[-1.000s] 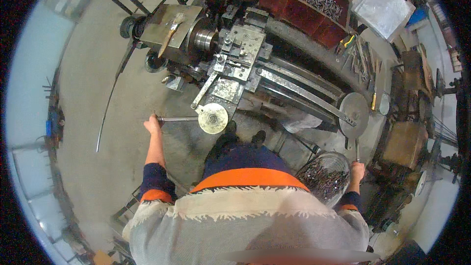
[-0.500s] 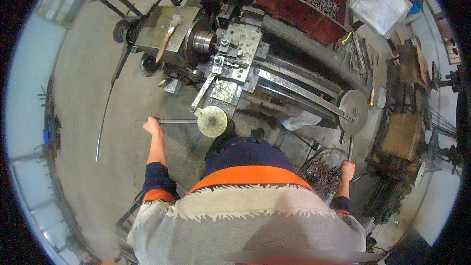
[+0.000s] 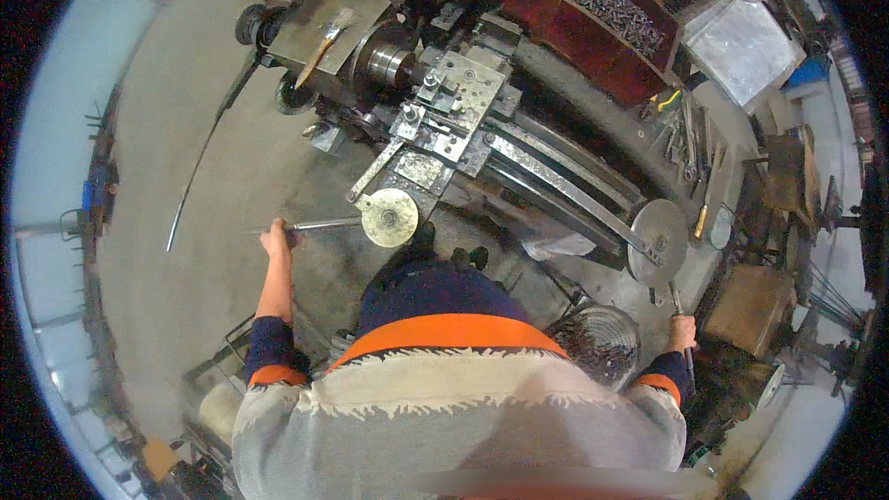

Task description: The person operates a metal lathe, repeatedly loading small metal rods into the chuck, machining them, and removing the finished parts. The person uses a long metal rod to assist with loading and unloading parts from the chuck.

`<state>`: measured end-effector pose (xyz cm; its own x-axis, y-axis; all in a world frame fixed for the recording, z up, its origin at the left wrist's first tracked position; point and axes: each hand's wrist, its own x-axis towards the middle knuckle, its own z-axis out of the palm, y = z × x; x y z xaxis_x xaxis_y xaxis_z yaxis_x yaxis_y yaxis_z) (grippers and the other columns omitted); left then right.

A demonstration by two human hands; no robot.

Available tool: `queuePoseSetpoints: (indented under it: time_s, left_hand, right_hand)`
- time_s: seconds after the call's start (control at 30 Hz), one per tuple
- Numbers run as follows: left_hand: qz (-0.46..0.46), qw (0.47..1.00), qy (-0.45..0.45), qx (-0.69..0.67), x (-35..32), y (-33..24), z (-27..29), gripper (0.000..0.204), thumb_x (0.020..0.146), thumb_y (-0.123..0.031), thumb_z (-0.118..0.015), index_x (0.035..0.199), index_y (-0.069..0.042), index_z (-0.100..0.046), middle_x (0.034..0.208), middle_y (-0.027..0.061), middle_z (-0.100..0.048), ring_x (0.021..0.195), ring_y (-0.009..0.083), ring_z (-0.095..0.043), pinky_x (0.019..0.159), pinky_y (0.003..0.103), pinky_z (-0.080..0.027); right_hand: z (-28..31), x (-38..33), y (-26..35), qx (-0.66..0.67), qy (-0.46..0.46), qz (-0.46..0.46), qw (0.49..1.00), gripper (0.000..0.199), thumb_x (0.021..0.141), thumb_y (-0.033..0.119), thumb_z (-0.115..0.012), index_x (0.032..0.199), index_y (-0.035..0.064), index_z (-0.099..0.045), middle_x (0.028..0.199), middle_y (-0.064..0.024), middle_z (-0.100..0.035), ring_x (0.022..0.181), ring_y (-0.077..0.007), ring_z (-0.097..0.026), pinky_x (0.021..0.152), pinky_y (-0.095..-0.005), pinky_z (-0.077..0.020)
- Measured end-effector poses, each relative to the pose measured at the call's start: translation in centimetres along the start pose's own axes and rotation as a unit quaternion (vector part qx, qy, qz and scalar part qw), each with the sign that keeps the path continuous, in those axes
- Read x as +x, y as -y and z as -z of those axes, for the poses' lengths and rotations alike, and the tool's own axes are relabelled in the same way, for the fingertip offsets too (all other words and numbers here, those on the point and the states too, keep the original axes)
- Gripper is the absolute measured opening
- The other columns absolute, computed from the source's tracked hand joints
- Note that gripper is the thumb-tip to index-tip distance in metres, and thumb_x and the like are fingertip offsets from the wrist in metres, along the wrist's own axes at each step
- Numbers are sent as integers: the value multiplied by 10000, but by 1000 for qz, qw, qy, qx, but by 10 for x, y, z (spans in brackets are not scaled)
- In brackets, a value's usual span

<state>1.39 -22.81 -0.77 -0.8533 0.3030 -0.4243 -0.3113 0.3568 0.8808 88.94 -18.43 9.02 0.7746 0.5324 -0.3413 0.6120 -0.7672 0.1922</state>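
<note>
I stand over a metal lathe [image 3: 435, 93]. My left hand [image 3: 275, 238] grips the end of a long steel lever [image 3: 319, 224] that runs to a pale round handwheel [image 3: 389, 218] on the carriage. My right hand [image 3: 682, 331] is closed around a thin metal handle [image 3: 675, 298] just below the grey handwheel [image 3: 657, 243] at the tailstock end. Both sleeves are dark blue with orange cuffs.
A wire basket of small metal parts [image 3: 602, 343] sits by my right hip. A red bin of screws [image 3: 593, 9] stands behind the lathe. Tools lie on a bench [image 3: 690, 130] at the right. A bent rod [image 3: 208, 157] lies on the concrete floor at the left.
My right hand has moved up from beside the wire basket onto the handle under the grey handwheel. My left hand keeps hold of the lever. The view has shifted slightly.
</note>
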Motion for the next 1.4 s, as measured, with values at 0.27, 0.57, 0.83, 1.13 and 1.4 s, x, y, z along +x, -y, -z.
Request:
queuePoseSetpoints:
  time_s: [0.27, 0.57, 0.83, 1.13, 1.4]
  left_hand:
    - [-110, 934, 141, 310, 50, -96, 30, 265, 755, -197, -591, 798, 64, -569, 668, 132, -600, 540, 186, -594, 422, 272, -438]
    - [-330, 732, 170, 571, 227, -70, -121, 279, 730, -190, -585, 886, 39, -560, 772, 215, -604, 727, 331, -597, 655, 411, -471]
    - [-393, 655, 214, 610, 271, -52, -213, 300, 725, -266, -579, 825, 17, -574, 743, 191, -604, 724, 346, -593, 684, 420, -477]
    - [-350, 662, 269, 606, 279, -43, -208, 341, 746, -273, -533, 946, 1, -506, 865, 195, -599, 800, 365, -578, 704, 455, -457]
    - [-322, 682, 320, 574, 279, -63, -147, 386, 766, -295, -556, 1027, -15, -507, 923, 209, -585, 839, 349, -574, 742, 427, -445]
  right_hand:
    - [-80, -19, 25, -68, -346, 16, 935, 523, 653, 295, -596, 1109, 72, -468, 1156, -105, -493, 1016, -300, -498, 822, -449, -415]
    - [-135, -194, 139, 125, -62, 87, 986, 462, 631, 272, -602, 1017, 19, -570, 969, -216, -572, 925, -348, -537, 790, -382, -434]
    - [-126, -267, 173, 127, 9, 5, 992, 354, 611, 248, -619, 896, 39, -633, 851, -194, -611, 813, -307, -590, 729, -355, -455]
    - [-100, -259, 222, 102, -79, 134, 983, 221, 645, 160, -562, 788, 11, -641, 725, -190, -610, 714, -293, -616, 664, -341, -469]
    - [62, -300, 454, 250, -104, 460, 846, 351, 584, 169, -646, 917, 59, -628, 893, -175, -606, 836, -314, -581, 754, -353, -458]
